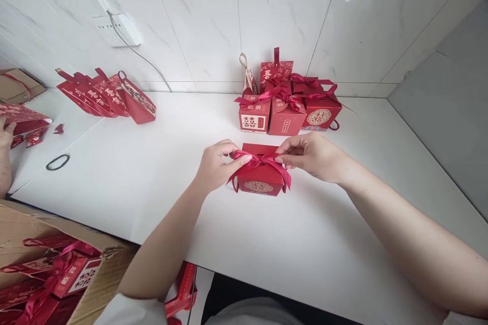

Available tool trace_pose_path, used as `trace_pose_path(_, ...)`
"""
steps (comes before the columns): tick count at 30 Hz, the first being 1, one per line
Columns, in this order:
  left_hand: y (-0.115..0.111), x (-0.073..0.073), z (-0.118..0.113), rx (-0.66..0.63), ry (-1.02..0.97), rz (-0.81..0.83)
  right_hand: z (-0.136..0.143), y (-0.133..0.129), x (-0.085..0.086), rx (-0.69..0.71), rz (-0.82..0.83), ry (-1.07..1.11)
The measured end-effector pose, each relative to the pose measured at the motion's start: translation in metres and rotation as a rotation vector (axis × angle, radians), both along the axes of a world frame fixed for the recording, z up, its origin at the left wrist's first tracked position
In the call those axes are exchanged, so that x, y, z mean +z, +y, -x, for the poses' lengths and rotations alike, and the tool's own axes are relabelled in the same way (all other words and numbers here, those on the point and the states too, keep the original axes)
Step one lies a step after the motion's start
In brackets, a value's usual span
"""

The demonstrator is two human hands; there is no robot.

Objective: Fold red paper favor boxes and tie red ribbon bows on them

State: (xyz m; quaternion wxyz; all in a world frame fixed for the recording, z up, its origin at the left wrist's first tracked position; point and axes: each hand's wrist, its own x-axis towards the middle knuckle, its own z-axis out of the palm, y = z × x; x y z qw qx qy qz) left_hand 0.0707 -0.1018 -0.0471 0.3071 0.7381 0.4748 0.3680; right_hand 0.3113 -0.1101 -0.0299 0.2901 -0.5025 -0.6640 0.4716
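A small red gift box [260, 186] with a gold round emblem stands on the white table in front of me. A dark pink ribbon [263, 160] is tied in a bow on its top. My left hand [221, 165] pinches the bow's left loop between thumb and fingers. From the other side, my right hand [307, 156] pinches the right loop. Ribbon tails hang down at both sides of the box, beside its twisted red cord handles.
Several finished red boxes [285, 124] stand against the tiled wall. Red triangular boxes [109, 96] lean together at the back left. A black ring-shaped band [58, 162] lies near another person's hand [5, 144]. At the lower left, a cardboard carton [101, 284] holds beribboned boxes.
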Motion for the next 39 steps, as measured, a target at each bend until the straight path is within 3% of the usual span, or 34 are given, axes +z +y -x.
trace_pose_path(10,-0.001,-0.002,-0.004,-0.075,-0.250,0.336,-0.005,-0.001,0.009,0.126,-0.310,-0.296)
trace_pose_path(15,-0.002,-0.005,-0.005,-0.077,-0.222,0.358,-0.009,0.003,0.006,0.148,-0.342,-0.364)
trace_pose_path(18,0.000,-0.006,-0.005,-0.054,-0.127,0.242,-0.010,0.003,0.005,0.124,-0.383,-0.342)
trace_pose_path(22,-0.001,-0.002,-0.008,0.000,-0.047,-0.079,-0.007,-0.003,0.009,0.019,-0.611,-0.310)
trace_pose_path(24,-0.005,0.002,-0.014,-0.042,0.026,-0.164,-0.002,-0.008,0.010,0.045,-0.706,-0.348)
trace_pose_path(27,-0.013,0.005,-0.024,-0.092,0.168,-0.211,0.007,-0.011,0.005,0.115,-0.794,-0.473)
trace_pose_path(30,-0.019,0.005,-0.032,-0.042,0.279,-0.238,0.012,-0.009,-0.004,0.120,-0.866,-0.567)
trace_pose_path(39,-0.021,0.005,-0.038,0.049,0.342,-0.301,0.012,-0.006,-0.009,0.066,-0.950,-0.544)
